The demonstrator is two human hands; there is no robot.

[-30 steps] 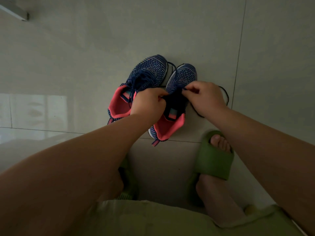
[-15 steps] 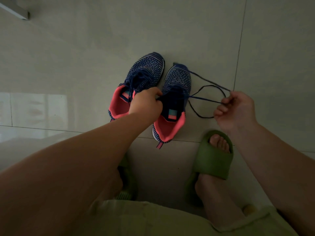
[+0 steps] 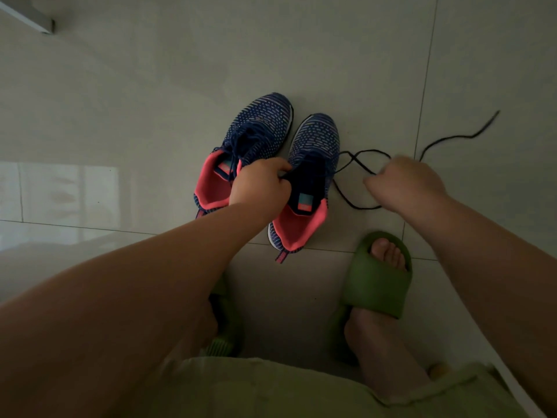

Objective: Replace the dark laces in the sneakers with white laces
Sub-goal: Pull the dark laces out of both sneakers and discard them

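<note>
The right shoe was held by the left hand; its dark lace, nearly out, was gripped by the right hand. The left shoe was still laced.

Open tiled floor beyond and left of the sneakers, dark lace sprawled across the right side, green slipper blocking nearer floor

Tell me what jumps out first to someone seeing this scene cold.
Two blue knit sneakers with bright pink linings sit side by side on the pale tile floor. The left hand holds the right-side shoe's tongue, while the right hand grips a dark lace trailing rightward.
</note>
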